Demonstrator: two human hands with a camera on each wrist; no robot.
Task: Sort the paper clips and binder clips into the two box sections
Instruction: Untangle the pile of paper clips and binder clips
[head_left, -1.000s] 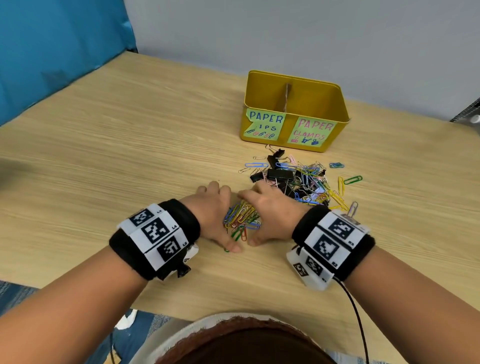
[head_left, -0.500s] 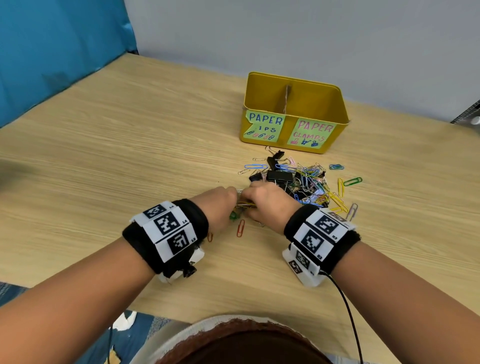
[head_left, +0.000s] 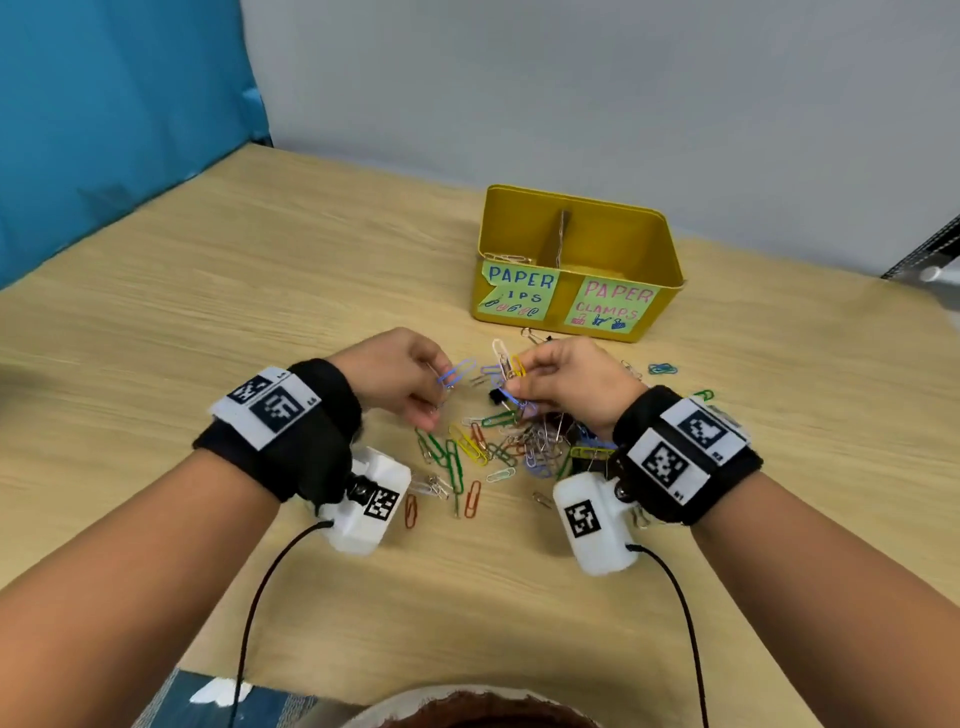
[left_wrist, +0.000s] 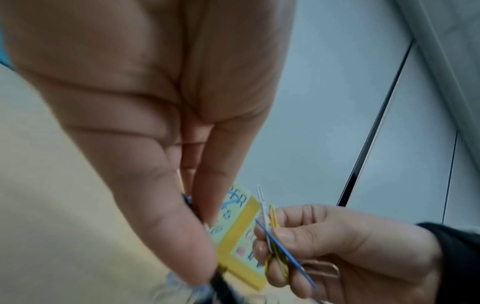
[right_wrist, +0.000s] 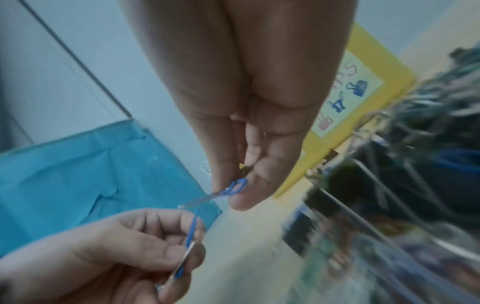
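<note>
Change: both hands have lifted off the table (head_left: 208, 291) since the earlier frame, each carrying paper clips up out of the heap.
Left hand (head_left: 395, 382): pinches a blue clip (head_left: 457, 371), with a silver one alongside in the right wrist view.
Right hand (head_left: 566, 387): grips a small bunch (head_left: 506, 366), white, yellow and blue.
Loose pile (head_left: 498, 447): dozens of coloured clips below the hands, too tangled to count; binder clips mostly hidden.
Box (head_left: 665, 291): one, two sections; a few clips show in the left one.
Technique: probably best to tease linked clips apart first, then drop them left of the divider.
</note>
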